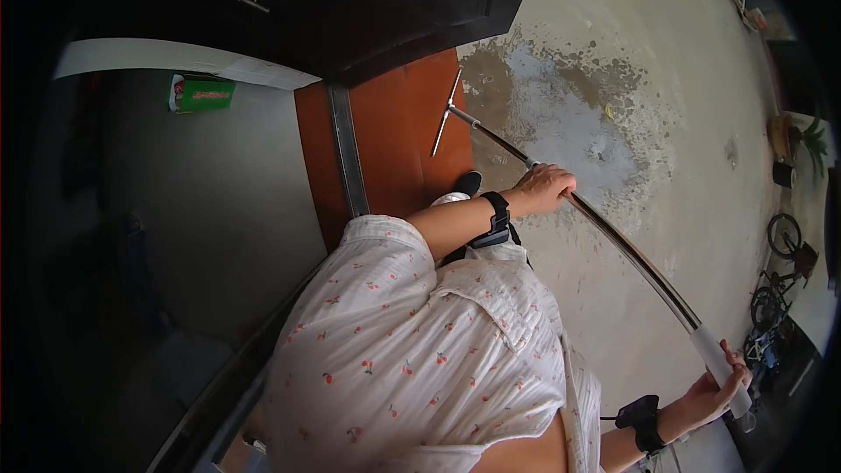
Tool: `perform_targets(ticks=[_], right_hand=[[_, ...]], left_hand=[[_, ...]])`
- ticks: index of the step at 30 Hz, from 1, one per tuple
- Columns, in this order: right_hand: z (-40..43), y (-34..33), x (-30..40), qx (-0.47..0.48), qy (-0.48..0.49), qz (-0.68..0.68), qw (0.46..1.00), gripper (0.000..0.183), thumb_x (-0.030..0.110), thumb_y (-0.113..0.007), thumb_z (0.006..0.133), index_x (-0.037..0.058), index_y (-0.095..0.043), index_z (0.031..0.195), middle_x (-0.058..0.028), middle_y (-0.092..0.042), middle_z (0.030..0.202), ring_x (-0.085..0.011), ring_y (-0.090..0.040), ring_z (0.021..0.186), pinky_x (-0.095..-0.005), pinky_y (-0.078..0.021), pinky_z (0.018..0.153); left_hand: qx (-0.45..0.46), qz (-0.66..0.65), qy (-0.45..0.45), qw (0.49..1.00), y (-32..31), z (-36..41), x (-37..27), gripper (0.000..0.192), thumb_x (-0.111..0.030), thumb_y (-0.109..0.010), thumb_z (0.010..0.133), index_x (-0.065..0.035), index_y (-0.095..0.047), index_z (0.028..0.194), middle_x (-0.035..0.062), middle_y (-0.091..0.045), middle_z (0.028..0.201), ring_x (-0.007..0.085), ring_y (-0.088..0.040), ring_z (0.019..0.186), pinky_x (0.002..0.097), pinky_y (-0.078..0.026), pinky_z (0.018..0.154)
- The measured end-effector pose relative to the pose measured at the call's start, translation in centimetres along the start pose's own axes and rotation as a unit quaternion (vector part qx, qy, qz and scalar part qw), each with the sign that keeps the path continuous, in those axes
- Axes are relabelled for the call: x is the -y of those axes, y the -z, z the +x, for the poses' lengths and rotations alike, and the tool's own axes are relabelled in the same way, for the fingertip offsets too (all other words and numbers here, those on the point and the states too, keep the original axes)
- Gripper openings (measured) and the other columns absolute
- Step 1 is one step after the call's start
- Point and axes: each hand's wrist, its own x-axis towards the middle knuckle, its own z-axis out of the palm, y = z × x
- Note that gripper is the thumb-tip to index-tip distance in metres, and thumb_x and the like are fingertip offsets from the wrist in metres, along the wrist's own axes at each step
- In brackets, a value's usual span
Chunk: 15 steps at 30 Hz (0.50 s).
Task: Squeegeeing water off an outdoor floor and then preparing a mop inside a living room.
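Observation:
A long-handled squeegee with a metal pole (634,256) runs diagonally across the view. My left hand (542,188) is wrapped around the pole partway along, just above a pale joint collar. At the upper end my right hand (726,378) holds the white grip (713,355), its fingers partly around it. The narrow T-shaped squeegee head (448,112) is over the red-brown doorway slab (401,125), near its outer edge; whether it touches is hard to tell. Beyond that edge a wet patch (558,112) spreads on the concrete floor. One dark shoe (468,182) shows beside the slab.
A dark door (394,6) with a metal handle stands at the top. A metal threshold strip (348,151) crosses the slab. Indoors, a green box (202,93) lies on the grey floor. Bicycles (769,309) and a potted plant (813,144) stand along the far right. A small yellow leaf (609,112) lies near the wet patch.

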Motion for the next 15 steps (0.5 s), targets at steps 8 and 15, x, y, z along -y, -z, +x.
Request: perform_targets(ticks=[8,15], right_hand=[[1.0,-8.5,-3.8,0.152,-0.059,0.138,0.977,0.011,0.014,-0.050,0.082,0.0038,-0.049,0.081,-0.0105,-0.053,0.078,-0.0282,-0.056,0.081,-0.0414,-0.0422,0.081],[0.5,-20.0,-4.5,0.244,-0.030,0.114,0.963,0.012,0.014,-0.050,0.082,0.0021,-0.047,0.082,-0.0118,-0.054,0.080,-0.0291,-0.058,0.082,-0.0379,-0.0447,0.075]], left_hand=[[-0.104,0.085,0.100,0.986,6.8,-8.6,4.0,0.016,0.002,-0.052,0.065,-0.0079,-0.045,0.075,0.0066,-0.050,0.071,0.0269,-0.050,0.077,0.0368,-0.037,0.070],[-0.183,0.095,0.167,0.964,11.5,-9.2,10.3,0.011,-0.001,-0.055,0.067,-0.0060,-0.049,0.076,0.0104,-0.056,0.070,0.0296,-0.055,0.068,0.0360,-0.042,0.059]])
